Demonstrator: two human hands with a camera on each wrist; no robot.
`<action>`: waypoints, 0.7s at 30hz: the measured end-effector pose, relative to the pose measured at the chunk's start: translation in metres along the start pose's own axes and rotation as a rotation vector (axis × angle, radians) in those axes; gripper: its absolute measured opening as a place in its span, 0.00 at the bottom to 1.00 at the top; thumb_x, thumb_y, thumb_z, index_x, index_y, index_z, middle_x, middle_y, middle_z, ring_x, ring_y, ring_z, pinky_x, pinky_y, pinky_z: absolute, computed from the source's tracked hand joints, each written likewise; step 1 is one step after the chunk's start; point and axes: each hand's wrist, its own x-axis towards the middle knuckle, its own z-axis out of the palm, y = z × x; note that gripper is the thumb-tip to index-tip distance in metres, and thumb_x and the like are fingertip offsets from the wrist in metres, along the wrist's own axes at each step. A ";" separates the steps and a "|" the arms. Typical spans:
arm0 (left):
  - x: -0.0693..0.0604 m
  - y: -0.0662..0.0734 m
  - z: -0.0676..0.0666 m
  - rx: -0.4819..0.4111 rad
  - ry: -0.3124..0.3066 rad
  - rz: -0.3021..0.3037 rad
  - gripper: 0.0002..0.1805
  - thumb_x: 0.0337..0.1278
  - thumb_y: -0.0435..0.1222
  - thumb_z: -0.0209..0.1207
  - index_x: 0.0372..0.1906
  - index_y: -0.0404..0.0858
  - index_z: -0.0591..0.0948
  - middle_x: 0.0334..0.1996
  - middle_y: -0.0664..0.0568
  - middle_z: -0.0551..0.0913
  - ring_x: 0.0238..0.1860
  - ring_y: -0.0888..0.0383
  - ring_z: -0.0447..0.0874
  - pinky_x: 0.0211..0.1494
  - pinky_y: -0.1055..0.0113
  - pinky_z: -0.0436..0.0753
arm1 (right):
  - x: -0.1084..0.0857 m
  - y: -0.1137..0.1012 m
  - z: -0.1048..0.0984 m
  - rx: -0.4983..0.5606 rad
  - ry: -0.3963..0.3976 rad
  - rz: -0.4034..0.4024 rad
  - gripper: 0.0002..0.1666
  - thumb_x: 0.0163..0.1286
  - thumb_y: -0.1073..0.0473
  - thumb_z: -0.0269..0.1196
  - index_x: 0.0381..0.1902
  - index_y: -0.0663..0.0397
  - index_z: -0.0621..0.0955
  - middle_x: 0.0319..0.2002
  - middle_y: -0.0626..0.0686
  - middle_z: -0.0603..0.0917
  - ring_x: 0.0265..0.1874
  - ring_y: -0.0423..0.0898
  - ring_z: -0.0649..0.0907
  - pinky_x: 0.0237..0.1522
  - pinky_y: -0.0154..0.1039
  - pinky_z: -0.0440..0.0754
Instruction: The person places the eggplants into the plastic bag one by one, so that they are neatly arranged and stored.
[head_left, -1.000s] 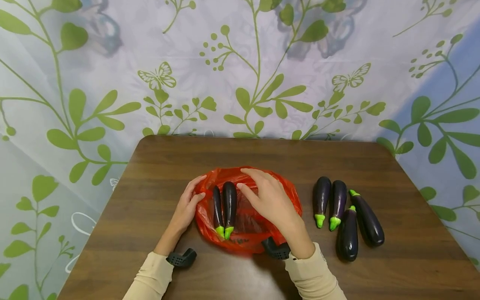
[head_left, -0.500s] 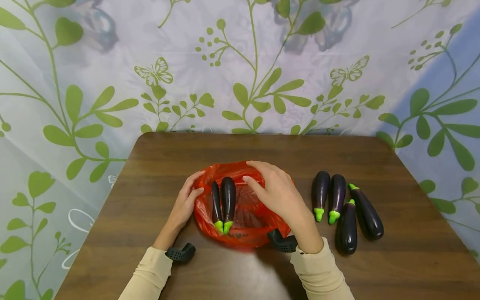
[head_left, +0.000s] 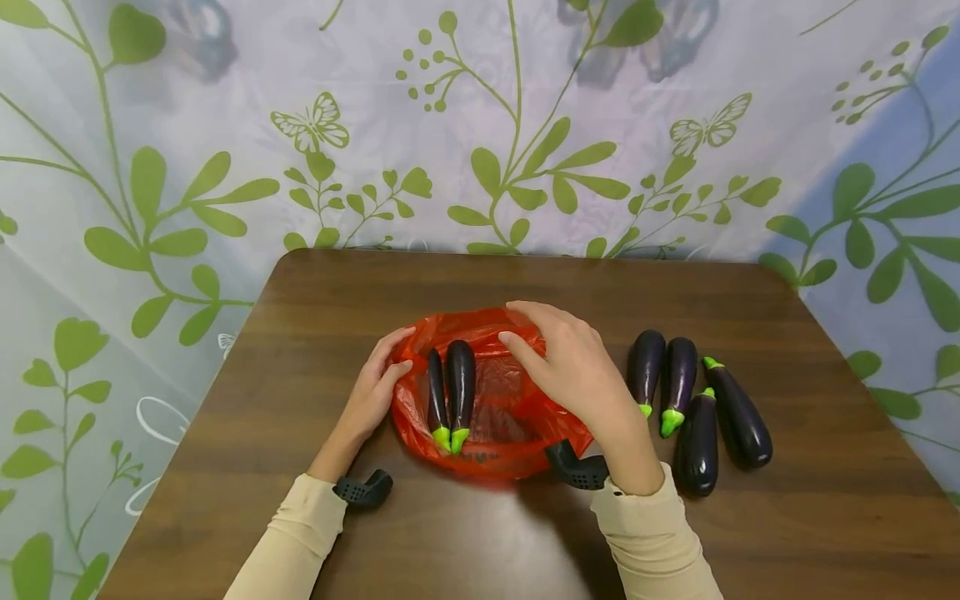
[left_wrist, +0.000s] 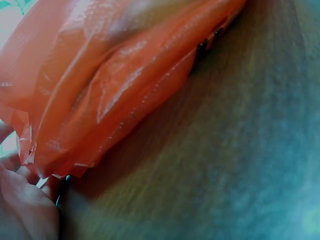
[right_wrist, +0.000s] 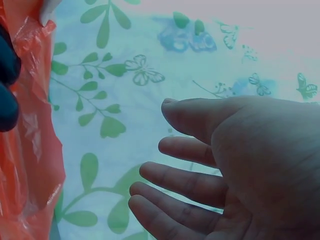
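Observation:
A red plastic bag [head_left: 510, 400] stands with its mouth wide on the wooden table. Inside, on its left side, two dark purple eggplants [head_left: 461, 379] lie side by side, green stem ends toward me. My left hand [head_left: 369, 392] holds the bag's left rim; in the left wrist view the thin red film [left_wrist: 115, 95] runs down to the fingers. Over the bag's right side is my right hand [head_left: 577, 362], its fingers extended and apart. The right wrist view shows this hand [right_wrist: 200, 165] holding nothing, with a gap between it and the red plastic [right_wrist: 35, 125].
To the right of the bag lie several more eggplants [head_left: 741, 417] in a loose group, close to my right forearm. The brown table [head_left: 337, 292] ends at a curtain [head_left: 480, 125] printed with green leaves. A black wrist device [head_left: 363, 489] sits on each wrist.
My right hand has shifted a little to the right and away over the bag. My left hand stays at the left rim. The head view has tilted slightly downward.

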 end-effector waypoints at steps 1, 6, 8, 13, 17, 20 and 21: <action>0.001 0.000 0.000 0.002 -0.001 0.000 0.26 0.76 0.32 0.51 0.74 0.40 0.71 0.75 0.44 0.66 0.77 0.46 0.62 0.80 0.46 0.61 | 0.000 0.000 -0.001 0.001 0.003 0.004 0.29 0.75 0.48 0.65 0.69 0.53 0.78 0.66 0.54 0.81 0.66 0.54 0.79 0.69 0.57 0.74; 0.001 0.000 0.001 -0.001 -0.007 0.002 0.26 0.75 0.31 0.51 0.74 0.39 0.71 0.75 0.43 0.66 0.77 0.45 0.61 0.80 0.42 0.61 | -0.002 0.002 -0.005 -0.003 0.001 0.023 0.30 0.75 0.49 0.65 0.70 0.53 0.77 0.67 0.54 0.80 0.66 0.56 0.79 0.69 0.58 0.74; 0.002 0.001 0.001 -0.002 -0.008 0.004 0.26 0.75 0.31 0.51 0.74 0.39 0.71 0.75 0.42 0.66 0.77 0.45 0.61 0.80 0.42 0.61 | -0.002 0.001 -0.007 -0.004 0.002 0.026 0.30 0.75 0.49 0.65 0.70 0.53 0.77 0.67 0.55 0.80 0.66 0.56 0.79 0.68 0.59 0.75; 0.003 0.001 0.001 0.008 -0.004 0.006 0.25 0.75 0.32 0.52 0.74 0.39 0.71 0.75 0.43 0.66 0.77 0.45 0.61 0.80 0.43 0.59 | -0.002 0.001 -0.010 -0.006 -0.004 0.036 0.30 0.75 0.49 0.64 0.70 0.52 0.76 0.67 0.55 0.80 0.64 0.57 0.80 0.66 0.59 0.76; 0.001 0.002 0.001 0.010 -0.008 -0.006 0.26 0.75 0.32 0.52 0.74 0.40 0.71 0.75 0.43 0.66 0.77 0.45 0.61 0.80 0.43 0.59 | -0.004 0.003 -0.013 -0.005 -0.006 0.054 0.30 0.76 0.49 0.64 0.71 0.52 0.76 0.68 0.55 0.79 0.63 0.57 0.81 0.66 0.60 0.76; 0.001 0.001 0.001 0.008 -0.008 -0.016 0.26 0.75 0.32 0.51 0.74 0.40 0.71 0.75 0.43 0.66 0.77 0.45 0.61 0.80 0.42 0.60 | -0.004 0.005 -0.016 0.000 -0.004 0.065 0.30 0.76 0.49 0.63 0.71 0.51 0.76 0.67 0.55 0.80 0.63 0.57 0.81 0.65 0.60 0.77; 0.001 0.001 0.001 0.007 -0.007 -0.019 0.26 0.75 0.32 0.51 0.74 0.40 0.71 0.75 0.44 0.66 0.77 0.45 0.62 0.80 0.42 0.60 | -0.004 0.006 -0.017 0.001 -0.003 0.066 0.29 0.76 0.49 0.63 0.71 0.51 0.76 0.67 0.56 0.80 0.63 0.57 0.81 0.64 0.60 0.78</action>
